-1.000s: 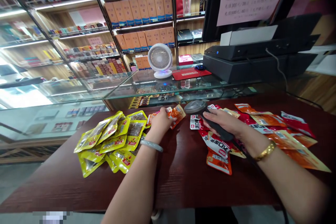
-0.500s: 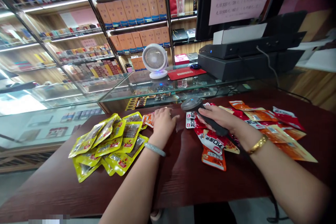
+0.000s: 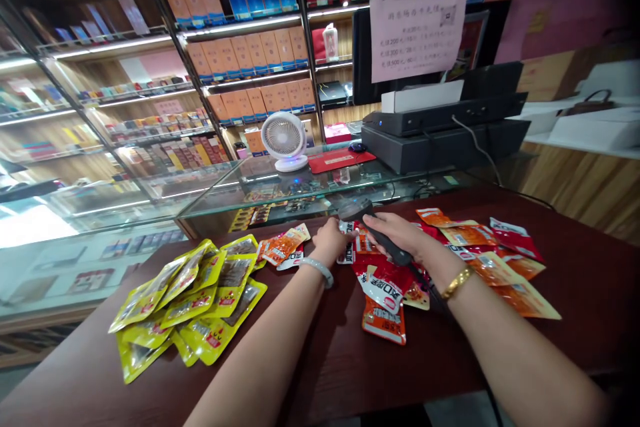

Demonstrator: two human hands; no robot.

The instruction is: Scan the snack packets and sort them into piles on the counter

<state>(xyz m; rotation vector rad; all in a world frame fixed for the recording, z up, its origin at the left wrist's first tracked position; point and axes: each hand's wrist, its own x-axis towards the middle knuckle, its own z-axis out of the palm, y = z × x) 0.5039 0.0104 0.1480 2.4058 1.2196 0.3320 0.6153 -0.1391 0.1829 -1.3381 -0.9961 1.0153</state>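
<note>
Head view: tall wooden shelving with boxed goods (image 3: 250, 53) far beyond all the fingers. Nearer, a dark red-brown wooden table (image 3: 320, 373) under both forearms, with its far edge just past the fingertips, along a glass-topped display counter (image 3: 225, 193). Wood surface bare between the forearms, down towards the near edge; tighter to either side of the fingers.

Left of the left fingers, a heap of glossy yellow plastic packets (image 3: 193, 300). Around and under the right fingers, spreading past the right wrist, a scatter of glossy red, white and orange packets (image 3: 385, 273). Between the yellow heap and the left fingers, a small cluster of shiny orange packets (image 3: 285, 247).

Right hand (image 3: 403, 233) wrapped firmly around a black handheld scanner (image 3: 399, 253), with the scanner's head just ahead of the thumb. Left hand (image 3: 330, 240) stretched to a white-and-red packet (image 3: 346, 250) just below the scanner's head; impossible to tell whether gripping or merely touching.
</note>
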